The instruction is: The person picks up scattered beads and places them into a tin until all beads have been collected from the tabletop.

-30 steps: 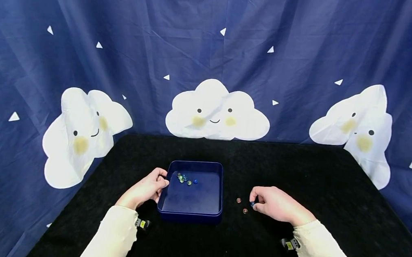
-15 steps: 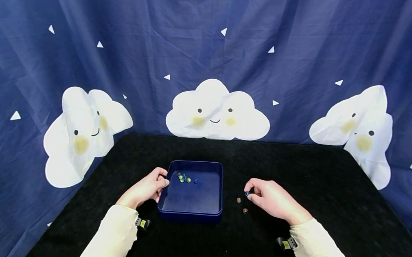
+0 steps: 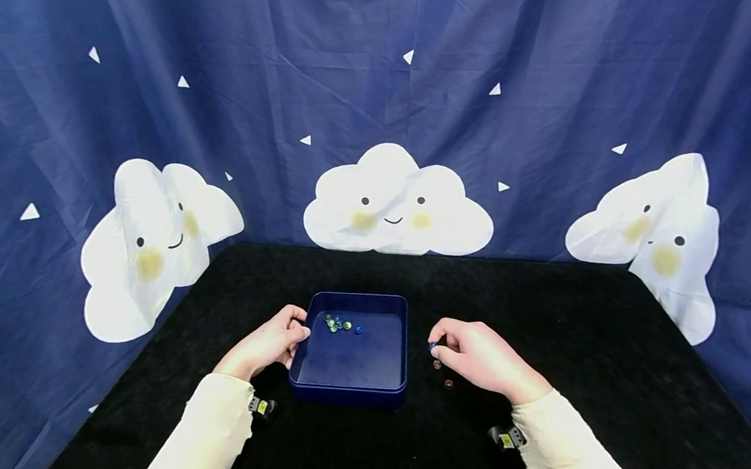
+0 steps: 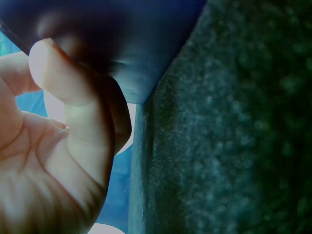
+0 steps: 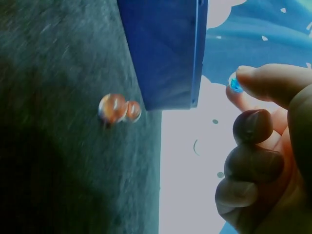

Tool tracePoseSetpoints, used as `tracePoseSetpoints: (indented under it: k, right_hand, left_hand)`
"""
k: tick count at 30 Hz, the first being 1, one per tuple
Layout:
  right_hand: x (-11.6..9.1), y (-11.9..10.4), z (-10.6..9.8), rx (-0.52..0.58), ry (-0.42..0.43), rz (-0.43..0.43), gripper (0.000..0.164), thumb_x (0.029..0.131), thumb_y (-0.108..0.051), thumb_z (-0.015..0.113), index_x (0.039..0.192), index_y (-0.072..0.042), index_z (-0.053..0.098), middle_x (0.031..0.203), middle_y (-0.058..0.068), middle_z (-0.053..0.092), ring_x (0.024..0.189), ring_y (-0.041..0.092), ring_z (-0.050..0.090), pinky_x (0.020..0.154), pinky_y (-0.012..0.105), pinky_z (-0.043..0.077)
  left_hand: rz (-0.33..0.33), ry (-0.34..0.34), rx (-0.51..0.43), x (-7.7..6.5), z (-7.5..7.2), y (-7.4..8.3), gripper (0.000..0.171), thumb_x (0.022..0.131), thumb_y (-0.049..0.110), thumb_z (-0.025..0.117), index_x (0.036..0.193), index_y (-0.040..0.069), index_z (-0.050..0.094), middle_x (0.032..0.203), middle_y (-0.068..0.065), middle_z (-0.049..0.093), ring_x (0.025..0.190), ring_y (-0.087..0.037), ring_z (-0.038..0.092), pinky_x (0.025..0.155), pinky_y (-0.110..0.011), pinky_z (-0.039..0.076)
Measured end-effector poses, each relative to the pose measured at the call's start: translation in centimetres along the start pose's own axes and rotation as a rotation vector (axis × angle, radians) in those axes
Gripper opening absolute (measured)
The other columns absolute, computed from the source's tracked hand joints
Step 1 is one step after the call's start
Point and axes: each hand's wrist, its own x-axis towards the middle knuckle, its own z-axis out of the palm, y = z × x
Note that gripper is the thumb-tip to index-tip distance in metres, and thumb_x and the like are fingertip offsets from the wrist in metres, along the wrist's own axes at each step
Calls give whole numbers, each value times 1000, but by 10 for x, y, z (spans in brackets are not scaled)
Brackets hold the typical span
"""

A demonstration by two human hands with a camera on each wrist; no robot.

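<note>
A square dark blue box (image 3: 351, 392) sits on the black cloth. Its left wall is held by my left hand (image 3: 265, 344), thumb at the rim and the other fingers bent along the outer side. The left wrist view shows the thumb (image 4: 73, 92) against the box wall (image 4: 141, 44). Several glass marbles (image 3: 348, 326) lie toward the box's back left. Right of the box, my right hand (image 3: 482, 354) pinches a blue marble (image 5: 235, 84) between thumb and index finger, raised above the cloth. Two reddish marbles (image 5: 113, 108) lie on the cloth below that hand.
Black cloth (image 3: 543, 309) covers the table around the box. Behind it hangs a dark blue curtain (image 3: 284, 48) printed with white smiling clouds (image 3: 393, 225) and small triangles. A small camera (image 3: 507, 438) is strapped at the right wrist.
My right hand has lifted the blue marble and carried it left, closer to the box. My left hand keeps its hold on the box, which has stayed in place.
</note>
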Motion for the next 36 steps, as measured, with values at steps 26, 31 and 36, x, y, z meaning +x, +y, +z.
tracePoseSetpoints:
  k: [26, 31, 36]
  right_hand:
    - [40, -31, 22, -121, -17, 50, 16, 87, -27, 74, 101, -27, 67, 67, -14, 51, 57, 4, 48, 58, 28, 44]
    - [38, -28, 22, -117, -7, 54, 15, 87, -26, 74, 100, -27, 68, 66, -14, 51, 56, 4, 48, 57, 28, 44]
    - [34, -26, 20, -102, 5, 62, 14, 87, -26, 74, 99, -27, 67, 65, -14, 52, 54, 4, 48, 56, 29, 43]
  left_hand:
    - [-2, -2, -3, -1, 0, 2, 36, 96, 6, 52, 127, -4, 36, 79, -11, 46, 60, -18, 48, 48, -31, 49]
    - [-11, 7, -5, -1, 1, 1, 35, 96, 5, 52, 126, -2, 37, 79, -10, 46, 60, -19, 48, 48, -32, 50]
    - [-6, 5, -4, -1, 1, 0, 36, 96, 6, 52, 127, -3, 36, 78, -10, 45, 61, -19, 48, 49, -32, 50]
